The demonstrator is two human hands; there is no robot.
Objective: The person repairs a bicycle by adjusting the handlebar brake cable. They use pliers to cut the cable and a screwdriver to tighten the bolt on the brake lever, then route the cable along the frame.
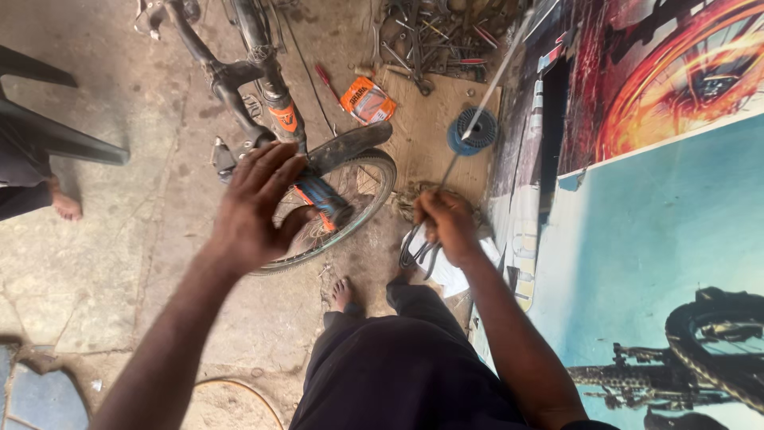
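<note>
Left hand [259,203] is spread wide open, fingers laid vs. the bike fork [314,187] above the front wheel [350,199] — prob. to steady it. Right hand [446,227] is closed round a coiled cable [418,253], its long end held taut up toward the blue spool [471,131].

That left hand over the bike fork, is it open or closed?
Open: the left hand has fingers spread over the fork leg, thumb beneath, not clenched.

I see a bicycle fork leg [318,195], black with orange and blue decals, slanting down beside the front wheel [350,203], upright on concrete. A thin grey cable [477,119] runs up-right, its coiled dark end, probably housing, hanging low.
</note>
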